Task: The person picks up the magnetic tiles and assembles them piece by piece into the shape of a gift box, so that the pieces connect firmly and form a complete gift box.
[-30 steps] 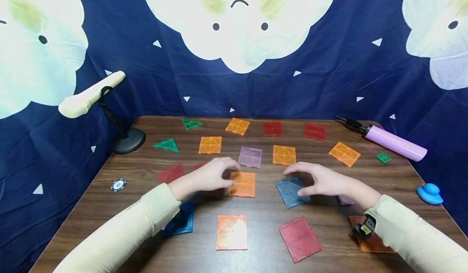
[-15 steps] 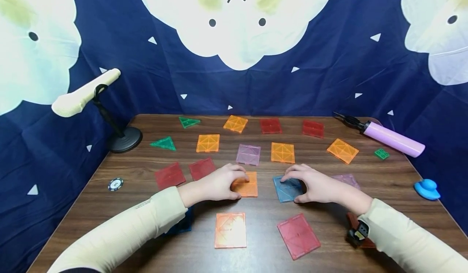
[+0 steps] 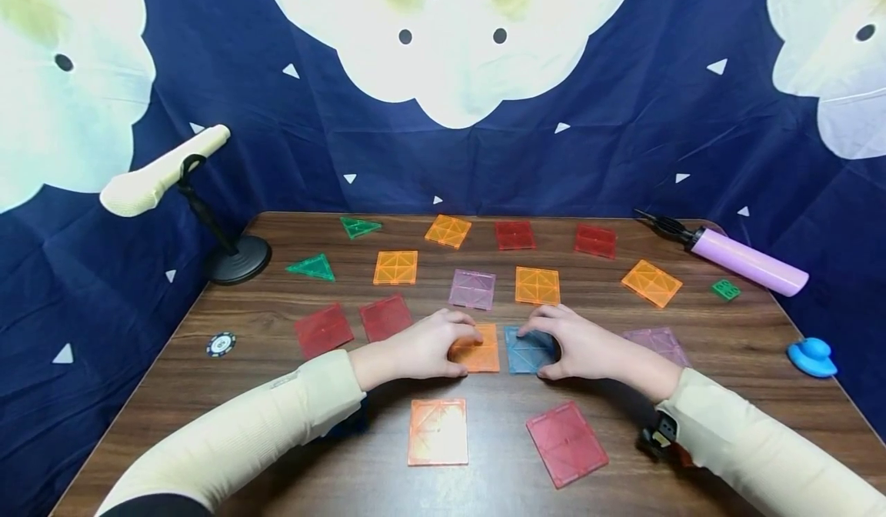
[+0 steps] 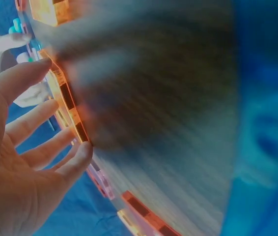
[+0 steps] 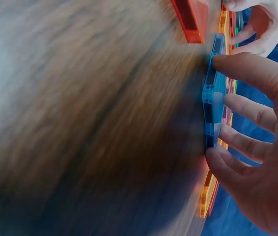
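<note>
Curved left fingers [image 4: 33, 120] on orange tile [image 3: 488, 348], right fingers [image 5: 249, 112] on blue tile [image 3: 526, 356].

left hand [image 3: 427, 345] and right hand [image 3: 583, 346] facing inward, fingers [image 4: 33, 121] curved, forearms [image 3: 256, 417] extended

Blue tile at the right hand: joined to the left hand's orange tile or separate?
Separate: the head view shows a strip of table between the blue tile and the orange tile.

1. Brown wooden table [image 3: 270, 309].
2. Far edge: green triangle [image 3: 359, 228], red tiles [image 3: 514, 235].
3. Far left corner: black stand [image 3: 238, 263].
4. Far right corner: purple pump [image 3: 749, 261].
5. By left edge: poker chip [image 3: 221, 344].
6. Right edge: green block [image 3: 726, 289], blue toy [image 3: 813, 357].
7. Between side edges: orange square [image 3: 487, 354], blue square [image 3: 528, 354], other tiles [image 3: 438, 432].
</note>
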The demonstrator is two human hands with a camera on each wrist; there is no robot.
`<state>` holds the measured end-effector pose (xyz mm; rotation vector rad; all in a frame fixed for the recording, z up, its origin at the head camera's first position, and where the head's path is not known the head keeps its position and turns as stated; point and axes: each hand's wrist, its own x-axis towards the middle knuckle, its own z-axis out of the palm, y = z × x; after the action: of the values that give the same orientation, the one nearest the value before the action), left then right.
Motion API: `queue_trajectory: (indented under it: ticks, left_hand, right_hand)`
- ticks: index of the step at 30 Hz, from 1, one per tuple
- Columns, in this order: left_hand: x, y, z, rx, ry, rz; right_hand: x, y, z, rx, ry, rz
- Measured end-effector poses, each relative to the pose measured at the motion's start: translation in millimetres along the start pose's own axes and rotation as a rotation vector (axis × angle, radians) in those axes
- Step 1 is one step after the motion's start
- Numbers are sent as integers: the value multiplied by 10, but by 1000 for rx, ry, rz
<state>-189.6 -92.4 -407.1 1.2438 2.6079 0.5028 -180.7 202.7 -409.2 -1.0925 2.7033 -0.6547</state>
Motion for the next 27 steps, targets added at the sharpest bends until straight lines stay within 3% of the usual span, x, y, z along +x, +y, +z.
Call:
queue_trajectory:
  ticks: [6,11,15,21,27]
  left_hand:
    - [62,28,5,5,-11,15]
    - [75,48,-6,17,-25,-4]
    - [88,63,-5,24,-31,-12]
    - [100,80,-3,26,-32,-8]
    - [105,75,3,30,-43,-24]
  right_hand:
    - [44,-27,12,-1,-15,15]
    - [72,14,-37,15,-28,-26]
    - [145,143,-147,43,25,-42]
    - [333,434,-316,17,135,75]
    - [510,628,-316,1,89,127]
